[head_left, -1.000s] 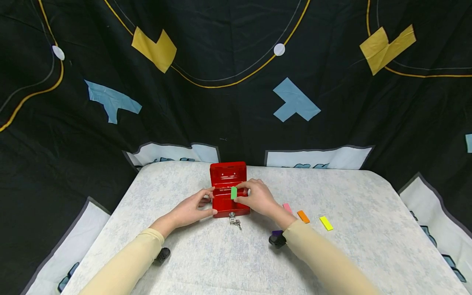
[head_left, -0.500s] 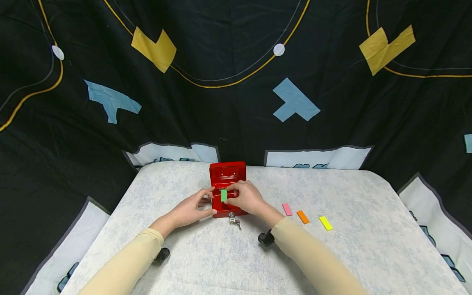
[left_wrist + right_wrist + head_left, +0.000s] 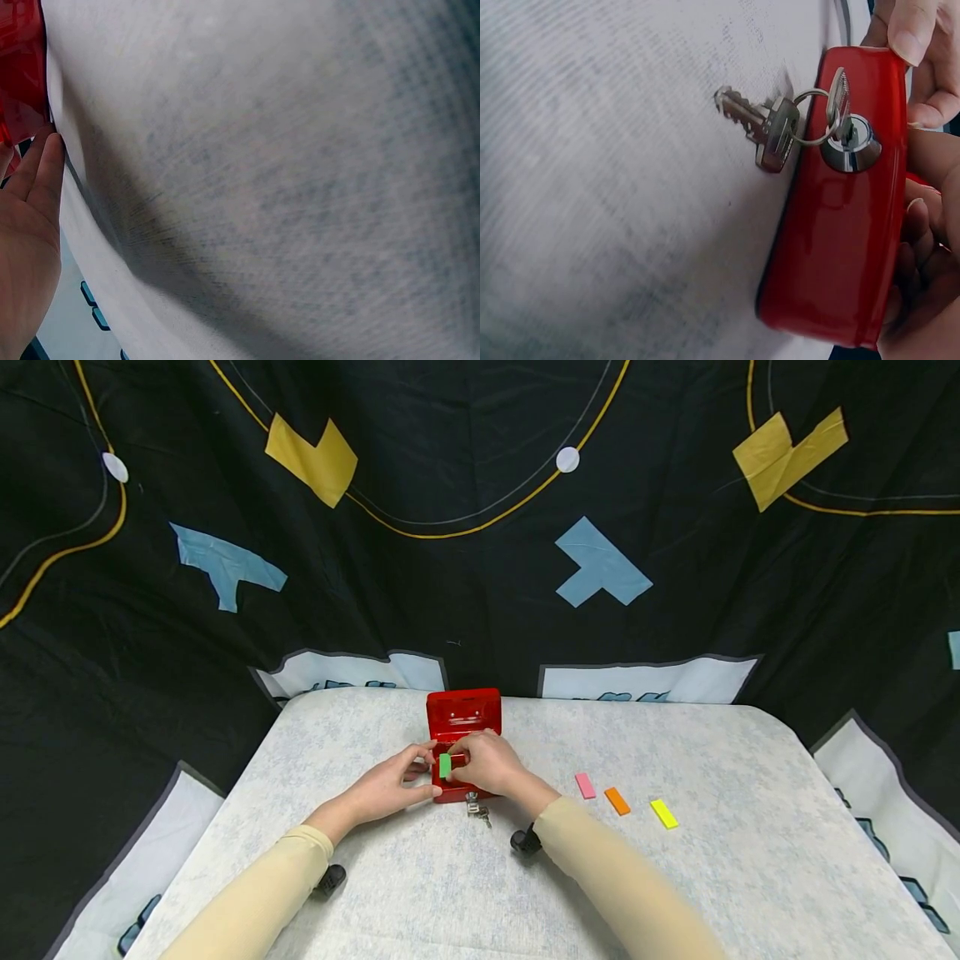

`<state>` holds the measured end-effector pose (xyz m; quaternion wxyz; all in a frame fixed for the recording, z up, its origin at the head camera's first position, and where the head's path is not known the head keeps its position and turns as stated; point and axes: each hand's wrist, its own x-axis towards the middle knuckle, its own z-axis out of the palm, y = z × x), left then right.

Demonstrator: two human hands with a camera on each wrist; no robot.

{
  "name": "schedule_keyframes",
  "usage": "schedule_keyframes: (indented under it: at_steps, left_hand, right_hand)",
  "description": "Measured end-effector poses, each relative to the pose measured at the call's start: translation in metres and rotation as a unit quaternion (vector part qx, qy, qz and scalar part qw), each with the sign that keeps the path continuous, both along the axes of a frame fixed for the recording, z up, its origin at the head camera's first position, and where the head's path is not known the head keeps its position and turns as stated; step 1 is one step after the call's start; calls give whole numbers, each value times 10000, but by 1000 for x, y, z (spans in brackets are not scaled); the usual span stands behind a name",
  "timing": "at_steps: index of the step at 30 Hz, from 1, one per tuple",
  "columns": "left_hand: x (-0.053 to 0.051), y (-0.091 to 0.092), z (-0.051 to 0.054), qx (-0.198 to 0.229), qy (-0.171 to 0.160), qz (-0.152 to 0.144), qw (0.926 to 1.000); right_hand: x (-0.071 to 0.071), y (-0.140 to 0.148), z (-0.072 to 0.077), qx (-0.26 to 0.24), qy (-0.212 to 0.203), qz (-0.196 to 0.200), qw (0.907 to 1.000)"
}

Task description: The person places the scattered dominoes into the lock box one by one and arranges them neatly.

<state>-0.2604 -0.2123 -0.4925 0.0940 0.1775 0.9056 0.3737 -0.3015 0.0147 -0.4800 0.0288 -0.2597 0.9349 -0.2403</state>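
A small red metal box (image 3: 465, 713) stands at the table's far side with its lid raised. My right hand (image 3: 491, 764) pinches a green block (image 3: 445, 766) by its ends, inside or just over the box's left part. My left hand (image 3: 390, 783) rests against the box's left side, thumb at the front corner and fingers farther back. In the right wrist view, keys (image 3: 776, 135) hang on a ring from the lock (image 3: 851, 146) on the red front (image 3: 840, 247). The left wrist view shows my left fingers (image 3: 46, 169) beside the box (image 3: 21, 75).
On the pale table cloth (image 3: 420, 893), right of the box, lie a pink block (image 3: 585, 786), an orange block (image 3: 617, 801) and a yellow block (image 3: 663, 814). A black patterned curtain (image 3: 465, 602) hangs behind the table.
My right hand has carried the green block leftward and slightly down across the box. The pink and orange blocks are now uncovered by that arm. My left hand has stayed in place.
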Motion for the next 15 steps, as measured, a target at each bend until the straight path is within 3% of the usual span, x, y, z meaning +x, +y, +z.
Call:
schedule_keyframes:
  at_steps: [8, 15]
  left_hand:
    - [0, -1, 0, -24, -28, -29, 10000]
    - [0, 0, 1, 12, -33, -55, 10000]
  right_hand:
    - [-1, -8, -3, 262, -83, 147, 9995]
    - [-1, -12, -3, 288, -240, 40, 9993]
